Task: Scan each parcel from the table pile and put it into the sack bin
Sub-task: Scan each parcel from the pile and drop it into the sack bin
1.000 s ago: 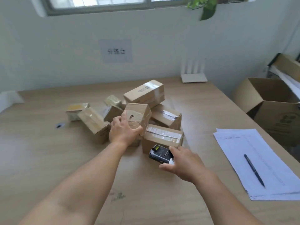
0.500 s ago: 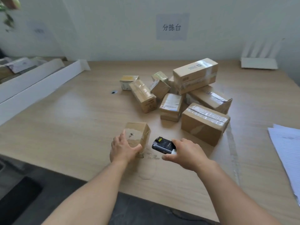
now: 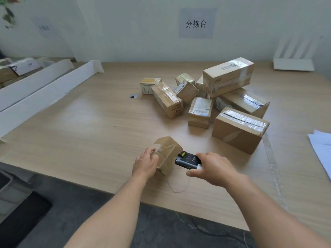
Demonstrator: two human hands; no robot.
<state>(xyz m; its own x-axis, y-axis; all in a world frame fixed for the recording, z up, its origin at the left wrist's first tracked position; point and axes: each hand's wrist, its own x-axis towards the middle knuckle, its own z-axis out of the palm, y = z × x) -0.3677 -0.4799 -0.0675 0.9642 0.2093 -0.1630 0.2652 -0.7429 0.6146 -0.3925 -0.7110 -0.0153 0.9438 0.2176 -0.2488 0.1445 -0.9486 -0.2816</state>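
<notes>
Left hand (image 3: 146, 163), grip curled round the small brown taped cardboard parcel (image 3: 167, 153) at the wooden bench (image 3: 89, 131) edge; right hand (image 3: 213, 169), grip clamped on our black handheld scanner (image 3: 187, 160) beside it. We reckon 1 mid-scan, about 9 piled brown boxes (image 3: 200, 111) left.

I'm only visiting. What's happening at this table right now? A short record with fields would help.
left hand: grips a small parcel, tilted, apart from the pile
right hand: holds a black scanner, its head close to that parcel
pile: several taped cardboard parcels, farther back on the table
table: light wood
papers: white sheets at the right edge
stage: parcel at the scanner, not yet put away
</notes>
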